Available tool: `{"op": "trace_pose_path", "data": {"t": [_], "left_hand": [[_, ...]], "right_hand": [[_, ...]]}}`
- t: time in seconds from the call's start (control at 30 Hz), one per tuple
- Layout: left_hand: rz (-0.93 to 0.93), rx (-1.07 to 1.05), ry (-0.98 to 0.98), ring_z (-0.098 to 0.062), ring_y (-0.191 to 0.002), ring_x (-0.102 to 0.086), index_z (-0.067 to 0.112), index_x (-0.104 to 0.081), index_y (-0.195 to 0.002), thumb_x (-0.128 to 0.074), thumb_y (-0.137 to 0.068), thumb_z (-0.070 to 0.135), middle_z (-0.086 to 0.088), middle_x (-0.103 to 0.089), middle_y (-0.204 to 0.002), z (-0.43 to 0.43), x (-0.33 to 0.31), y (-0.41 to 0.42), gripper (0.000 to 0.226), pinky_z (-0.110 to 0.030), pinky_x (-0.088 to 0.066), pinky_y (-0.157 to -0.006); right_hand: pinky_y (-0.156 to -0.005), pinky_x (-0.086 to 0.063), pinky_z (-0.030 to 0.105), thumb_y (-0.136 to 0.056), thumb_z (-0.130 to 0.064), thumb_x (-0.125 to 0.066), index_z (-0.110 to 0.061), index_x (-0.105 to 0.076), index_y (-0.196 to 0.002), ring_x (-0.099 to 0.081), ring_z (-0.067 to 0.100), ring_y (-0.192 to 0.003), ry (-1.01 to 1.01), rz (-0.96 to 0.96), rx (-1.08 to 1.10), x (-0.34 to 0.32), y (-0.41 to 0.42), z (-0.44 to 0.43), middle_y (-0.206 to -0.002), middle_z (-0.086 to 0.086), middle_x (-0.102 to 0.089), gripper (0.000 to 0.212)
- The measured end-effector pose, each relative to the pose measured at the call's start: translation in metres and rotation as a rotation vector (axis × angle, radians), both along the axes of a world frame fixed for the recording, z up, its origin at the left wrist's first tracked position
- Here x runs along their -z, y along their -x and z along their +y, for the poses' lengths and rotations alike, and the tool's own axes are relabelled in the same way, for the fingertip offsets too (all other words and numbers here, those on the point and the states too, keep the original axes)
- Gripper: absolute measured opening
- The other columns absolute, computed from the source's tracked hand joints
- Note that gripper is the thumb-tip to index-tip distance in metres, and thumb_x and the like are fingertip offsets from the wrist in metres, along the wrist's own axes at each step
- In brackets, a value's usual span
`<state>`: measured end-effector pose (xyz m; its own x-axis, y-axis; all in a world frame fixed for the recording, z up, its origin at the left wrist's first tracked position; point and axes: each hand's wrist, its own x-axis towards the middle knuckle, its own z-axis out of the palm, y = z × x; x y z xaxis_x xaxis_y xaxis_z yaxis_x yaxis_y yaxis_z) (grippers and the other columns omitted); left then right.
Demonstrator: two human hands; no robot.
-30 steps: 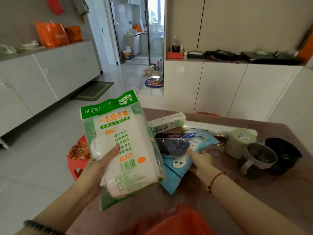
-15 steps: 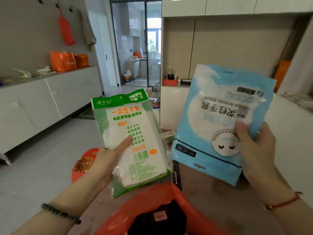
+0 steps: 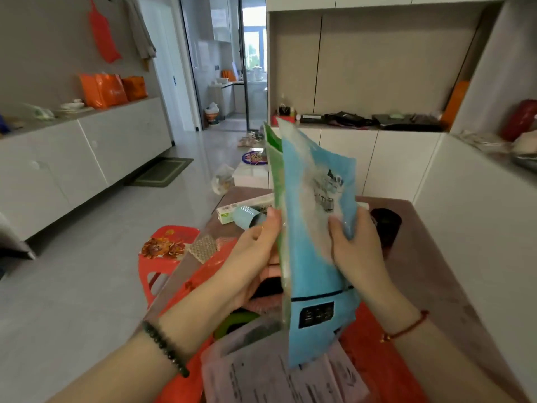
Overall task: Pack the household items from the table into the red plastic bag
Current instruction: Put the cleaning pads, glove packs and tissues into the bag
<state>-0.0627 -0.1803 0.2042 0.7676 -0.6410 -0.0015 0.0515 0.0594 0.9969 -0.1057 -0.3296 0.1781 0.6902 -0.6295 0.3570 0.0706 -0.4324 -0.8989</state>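
Two packets: a blue packet [image 3: 316, 228] and a green packet [image 3: 274, 181], upright and face to face. The green one is on the left and mostly hidden behind the blue.
Left hand [image 3: 255, 251]: holds the green packet at its near edge, thumb laid up against it. The other fingers are out of sight behind the packets.
Right hand [image 3: 354, 251]: grips the blue packet at mid-height, thumb on the printed face and fingers curled round the far edge.
Red bag [image 3: 374, 344]: lies open on the near part of the table, right under the packets. The blue packet's lower end hangs over its mouth; whether it touches what lies inside cannot be told.
Bag contents: a clear printed pouch [image 3: 276, 373] nearest the camera, a green thing [image 3: 235, 321] and a black thing [image 3: 267, 289] behind it, both partly covered.
Table [image 3: 436, 271]: brown top. At the far end a white box [image 3: 241, 209] lies on its side with a small carton [image 3: 247, 216] just in front of it. A black bowl [image 3: 386, 225] stands to the right, beyond the right hand.
Beside the table: a red stool [image 3: 165, 251] on the left, with bubble wrap [image 3: 203, 248] next to it at the table's edge.
Wrists: dark bead bracelet [image 3: 165, 349] on the left, red cord [image 3: 406, 330] on the right.
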Motion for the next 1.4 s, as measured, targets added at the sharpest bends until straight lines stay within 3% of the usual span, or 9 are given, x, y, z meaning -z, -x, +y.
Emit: {"op": "trace_pose_path", "data": {"t": [0.17, 0.33, 0.53, 0.63, 0.73, 0.93, 1.03, 1.27, 1.4], "left_hand": [[-0.028, 0.148, -0.072, 0.001, -0.081, -0.07, 0.03, -0.063, -0.101, -0.045, -0.059, 0.077, 0.016, -0.075, -0.085, 0.012, 0.012, 0.038, 0.065, -0.016, -0.056, -0.068], [-0.035, 0.091, -0.07, -0.013, -0.083, -0.071, 0.023, -0.058, -0.102, -0.062, -0.083, 0.002, 0.004, -0.075, -0.09, 0.026, 0.031, 0.05, 0.028, -0.026, -0.059, -0.075], [-0.467, 0.086, -0.196, -0.008, -0.104, -0.065, 0.028, -0.05, -0.124, -0.063, -0.082, 0.04, 0.003, -0.066, -0.118, 0.062, 0.041, 0.032, 0.046, -0.024, -0.054, -0.086], [-0.997, -0.296, -0.779, -0.023, -0.13, -0.044, 0.036, -0.023, -0.143, -0.04, -0.066, 0.083, -0.005, -0.043, -0.145, 0.092, 0.058, 0.002, 0.092, -0.044, -0.034, -0.111], [-0.779, -0.348, -1.325, -0.033, -0.137, -0.033, 0.02, 0.003, -0.149, -0.053, -0.071, 0.071, -0.016, -0.032, -0.15, 0.124, 0.071, -0.02, 0.109, -0.046, -0.027, -0.112], [-0.398, -0.305, -0.93, -0.021, -0.092, -0.067, 0.003, -0.071, -0.088, -0.055, -0.075, 0.035, -0.012, -0.074, -0.086, 0.148, 0.073, -0.028, 0.038, -0.029, -0.05, -0.077], [-0.291, -0.363, -0.782, -0.001, -0.052, -0.062, 0.022, -0.062, -0.068, -0.055, -0.092, 0.014, 0.01, -0.066, -0.053, 0.152, 0.068, -0.025, 0.027, -0.011, -0.047, -0.053], [-0.319, -0.352, -0.692, -0.032, -0.083, -0.068, 0.019, -0.066, -0.085, -0.055, -0.091, 0.028, -0.014, -0.072, -0.089, 0.144, 0.063, -0.028, 0.015, -0.047, -0.053, -0.085], [-0.296, -0.43, -0.629, -0.018, -0.058, -0.067, 0.019, -0.064, -0.073, -0.056, -0.091, 0.026, 0.0, -0.07, -0.062, 0.148, 0.057, -0.034, 0.02, -0.036, -0.055, -0.066]], "right_hand": [[-0.056, -0.039, 0.002, -0.095, -0.019, -0.044, -0.008, -0.038, -0.125, -0.054, 0.0, -0.075, 0.034, 0.023, 0.039, 0.025, 0.029, 0.013, -0.093, -0.012, -0.055, 0.033], [-0.07, -0.052, 0.011, -0.077, -0.046, -0.058, -0.013, -0.049, -0.119, -0.064, 0.008, -0.092, -0.343, -0.013, -0.192, 0.035, 0.046, 0.017, -0.103, -0.007, -0.063, 0.054], [-0.068, -0.057, 0.028, -0.046, -0.031, -0.086, -0.024, -0.071, -0.09, -0.072, 0.015, -0.085, -0.484, 0.027, -0.345, 0.041, 0.076, 0.006, -0.091, -0.003, -0.076, 0.047], [-0.059, -0.054, 0.014, -0.062, -0.011, -0.081, -0.03, -0.065, -0.078, -0.068, -0.004, -0.074, -0.3, -0.124, -0.11, 0.04, 0.089, 0.014, -0.068, -0.026, -0.07, 0.029], [-0.053, -0.048, 0.005, -0.062, -0.002, -0.08, -0.03, -0.062, -0.075, -0.063, -0.014, -0.062, -0.152, -0.089, -0.214, 0.047, 0.102, 0.043, -0.061, -0.033, -0.065, 0.035], [-0.076, -0.052, 0.021, -0.078, -0.043, -0.063, -0.034, -0.059, -0.112, -0.062, -0.002, -0.086, 0.2, 0.508, -0.554, 0.085, 0.087, 0.106, -0.095, -0.017, -0.069, 0.036], [-0.065, -0.048, 0.011, -0.084, -0.029, -0.061, -0.029, -0.063, -0.104, -0.057, -0.006, -0.071, 0.173, 0.703, -0.71, 0.092, 0.075, 0.104, -0.078, -0.019, -0.06, 0.02], [-0.102, -0.042, 0.034, -0.085, -0.037, -0.059, -0.029, -0.044, -0.125, -0.054, 0.009, -0.115, 0.16, 0.778, -0.696, 0.124, 0.081, 0.129, -0.122, -0.011, -0.058, 0.043], [-0.103, -0.035, 0.024, -0.078, -0.062, -0.05, -0.031, -0.038, -0.132, -0.042, 0.01, -0.126, 0.215, 0.559, -0.267, 0.093, 0.094, 0.082, -0.127, -0.014, -0.044, 0.063]]}}
